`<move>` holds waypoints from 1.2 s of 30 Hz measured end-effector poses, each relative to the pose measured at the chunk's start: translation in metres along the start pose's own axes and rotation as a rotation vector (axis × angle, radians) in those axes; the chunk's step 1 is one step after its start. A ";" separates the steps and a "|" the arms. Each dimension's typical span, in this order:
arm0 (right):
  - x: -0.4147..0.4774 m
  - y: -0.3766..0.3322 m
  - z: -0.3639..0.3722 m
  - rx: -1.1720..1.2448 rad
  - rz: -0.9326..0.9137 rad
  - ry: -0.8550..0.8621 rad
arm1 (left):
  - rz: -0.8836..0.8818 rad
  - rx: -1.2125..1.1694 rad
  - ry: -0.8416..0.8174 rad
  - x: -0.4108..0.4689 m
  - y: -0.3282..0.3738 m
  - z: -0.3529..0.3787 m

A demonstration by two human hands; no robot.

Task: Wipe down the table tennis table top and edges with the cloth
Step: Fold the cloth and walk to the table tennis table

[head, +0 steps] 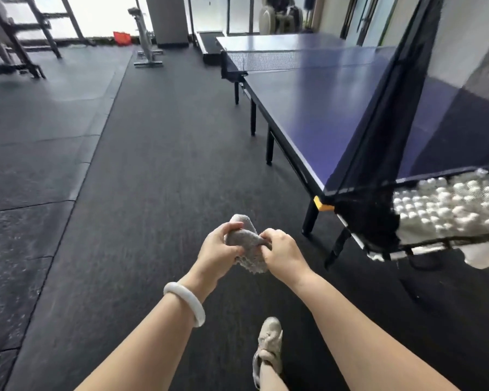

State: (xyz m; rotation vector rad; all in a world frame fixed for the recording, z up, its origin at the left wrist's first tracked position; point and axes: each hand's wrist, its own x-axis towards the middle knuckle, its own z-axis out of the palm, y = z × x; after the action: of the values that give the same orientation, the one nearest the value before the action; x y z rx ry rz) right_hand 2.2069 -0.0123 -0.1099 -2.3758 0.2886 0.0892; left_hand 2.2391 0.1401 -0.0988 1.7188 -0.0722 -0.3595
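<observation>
Standing foot: one pale beige laced shoe on the dark speckled rubber floor, lowest in view.
Left wrist: a smooth white ring bangle sits around it.
Left hand: fingers curled round the cloth's left side, thumb on top.
Right hand: pinches the cloth's right side, knuckles up.
Cloth: a crumpled grey terry cloth, bunched between both hands, held in the air over the floor, left of the table's near corner and clear of it.
Catch net: black mesh netting rising at the table's near end, its tray heaped with small white balls.
Table: a blue-topped table tennis table on black legs, ahead to the right, with a yellow corner guard.
Table net: a white mesh net on a black post, across the middle.
Far room: a pale exercise bike and a red object near bright windows.
</observation>
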 end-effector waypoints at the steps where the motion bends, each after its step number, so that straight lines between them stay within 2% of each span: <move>1: 0.032 0.006 -0.001 0.095 0.054 0.019 | 0.018 -0.042 0.012 0.030 0.005 0.003; 5: 0.148 0.020 -0.012 0.811 0.503 -0.118 | 0.052 -0.156 0.037 0.138 0.031 0.008; 7: 0.199 0.020 -0.024 1.081 0.600 -0.163 | 0.061 -0.190 0.028 0.188 0.044 0.007; 9: 0.247 0.018 -0.036 1.206 0.633 -0.149 | 0.031 -0.218 0.010 0.234 0.052 0.003; 12: 0.311 0.014 -0.044 1.174 0.648 -0.091 | -0.029 -0.273 -0.063 0.296 0.058 0.000; 17: 0.422 0.018 -0.060 1.133 0.567 0.089 | -0.255 -0.482 -0.145 0.429 0.063 0.003; 19: 0.462 0.018 -0.066 1.122 0.522 0.153 | -0.285 -0.483 -0.183 0.482 0.065 0.007; 22: 0.514 0.015 -0.071 1.147 0.498 0.252 | -0.302 -0.409 -0.328 0.554 0.076 0.016; 25: 0.556 0.015 -0.076 1.067 0.568 0.386 | -0.368 -0.323 -0.502 0.615 0.093 0.034; 29: 0.589 0.030 -0.086 0.874 0.709 0.627 | -0.576 -0.242 -0.716 0.675 0.107 0.077; 32: 0.597 0.054 -0.100 0.767 0.835 0.734 | -0.610 -0.093 -0.895 0.696 0.113 0.117; 34: 0.602 0.074 -0.114 0.778 0.902 0.801 | -0.585 -0.017 -0.966 0.709 0.116 0.144; 36: 0.608 0.091 -0.128 0.952 0.942 0.829 | -0.545 0.052 -1.011 0.723 0.118 0.172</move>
State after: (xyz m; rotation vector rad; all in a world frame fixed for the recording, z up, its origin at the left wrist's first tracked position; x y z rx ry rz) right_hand 2.7744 -0.2752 -0.1653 -1.0703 1.4429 -0.4962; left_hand 2.8948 -0.2248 -0.1495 1.4279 -0.3479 -1.6127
